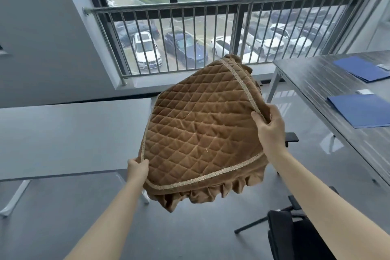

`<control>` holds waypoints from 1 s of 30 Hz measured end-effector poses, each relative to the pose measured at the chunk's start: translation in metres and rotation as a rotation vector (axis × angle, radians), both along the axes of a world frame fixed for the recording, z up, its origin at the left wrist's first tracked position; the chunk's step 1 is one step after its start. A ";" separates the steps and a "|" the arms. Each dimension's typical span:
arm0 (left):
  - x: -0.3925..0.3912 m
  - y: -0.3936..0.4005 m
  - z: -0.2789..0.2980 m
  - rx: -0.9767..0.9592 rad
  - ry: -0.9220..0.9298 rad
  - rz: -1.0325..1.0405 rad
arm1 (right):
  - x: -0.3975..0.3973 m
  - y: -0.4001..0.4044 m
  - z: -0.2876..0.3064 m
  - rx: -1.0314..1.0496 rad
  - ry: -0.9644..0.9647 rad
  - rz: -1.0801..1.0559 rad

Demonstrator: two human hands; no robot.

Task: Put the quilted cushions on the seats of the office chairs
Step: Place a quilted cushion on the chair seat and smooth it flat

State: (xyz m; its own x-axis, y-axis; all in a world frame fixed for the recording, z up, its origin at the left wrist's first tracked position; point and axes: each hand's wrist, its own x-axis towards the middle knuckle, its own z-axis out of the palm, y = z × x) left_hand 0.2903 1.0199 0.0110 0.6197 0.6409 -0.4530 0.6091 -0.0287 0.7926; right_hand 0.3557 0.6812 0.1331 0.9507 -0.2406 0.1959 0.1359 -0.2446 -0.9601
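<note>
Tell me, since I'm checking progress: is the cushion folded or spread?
Spread: the cushion shows its whole quilted face, left hand and right hand gripping opposite edges.

Grey floor (63,228) carries two tables: pale table (63,133) left of the gripping hands, dark table (316,82) to their right with two blue folders (362,110) lying flat.

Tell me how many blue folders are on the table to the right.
2. One blue folder lies at the far end of the grey table, the other blue folder nearer the person. More may lie beyond the frame's right edge.
</note>
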 end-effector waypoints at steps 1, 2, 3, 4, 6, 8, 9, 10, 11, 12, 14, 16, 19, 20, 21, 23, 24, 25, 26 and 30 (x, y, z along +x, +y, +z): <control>0.011 0.004 -0.002 0.008 0.041 -0.035 | 0.013 0.006 0.003 0.000 -0.010 0.024; 0.022 0.008 -0.005 0.041 0.083 -0.083 | 0.027 0.013 0.007 0.005 -0.016 0.052; 0.030 0.010 -0.007 0.113 0.125 -0.137 | 0.040 0.019 0.011 0.017 -0.013 0.076; 0.045 0.014 -0.011 0.217 0.155 -0.205 | 0.059 0.026 0.014 0.036 -0.005 0.099; 0.065 0.017 -0.013 0.440 0.162 -0.367 | 0.088 0.039 0.023 0.103 0.029 0.155; 0.104 0.025 -0.007 0.562 0.090 -0.480 | 0.124 0.055 0.031 0.128 0.041 0.211; 0.124 0.028 -0.002 0.584 0.031 -0.511 | 0.138 0.063 0.035 0.116 0.031 0.247; 0.154 0.034 0.005 0.588 -0.051 -0.532 | 0.157 0.072 0.040 0.079 0.010 0.283; 0.178 0.037 0.017 0.577 -0.135 -0.546 | 0.173 0.081 0.044 0.024 -0.012 0.319; 0.206 0.042 0.030 0.562 -0.230 -0.567 | 0.189 0.090 0.049 -0.043 -0.028 0.347; 0.259 0.046 0.060 0.546 -0.401 -0.641 | 0.223 0.103 0.053 -0.152 -0.048 0.385; 0.304 0.045 0.090 0.578 -0.543 -0.715 | 0.250 0.112 0.057 -0.255 -0.051 0.410; 0.367 0.042 0.128 0.687 -0.738 -0.834 | 0.298 0.114 0.059 -0.400 -0.057 0.419; 0.384 0.041 0.138 0.745 -0.778 -0.889 | 0.312 0.112 0.061 -0.443 -0.063 0.416; 0.407 0.039 0.148 0.800 -0.805 -0.948 | 0.333 0.110 0.064 -0.483 -0.071 0.407; 0.444 0.033 0.163 0.892 -0.835 -1.051 | 0.363 0.104 0.073 -0.567 -0.090 0.408; 0.465 0.028 0.169 0.904 -0.845 -1.091 | 0.381 0.099 0.078 -0.612 -0.098 0.413; 0.483 0.022 0.174 0.901 -0.841 -1.122 | 0.396 0.096 0.084 -0.647 -0.108 0.428; 0.498 0.017 0.179 0.897 -0.829 -1.137 | 0.410 0.093 0.088 -0.677 -0.119 0.442; 0.571 -0.012 0.205 0.931 -0.639 -1.223 | 0.475 0.073 0.103 -0.698 -0.129 0.429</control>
State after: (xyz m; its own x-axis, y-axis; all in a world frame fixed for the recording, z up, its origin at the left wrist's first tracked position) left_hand 0.8608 1.0075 0.2156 0.8493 -0.4426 0.2877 -0.5216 -0.7875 0.3283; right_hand 0.8306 0.7541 0.2365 0.8918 0.3556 0.2798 0.4523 -0.6800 -0.5771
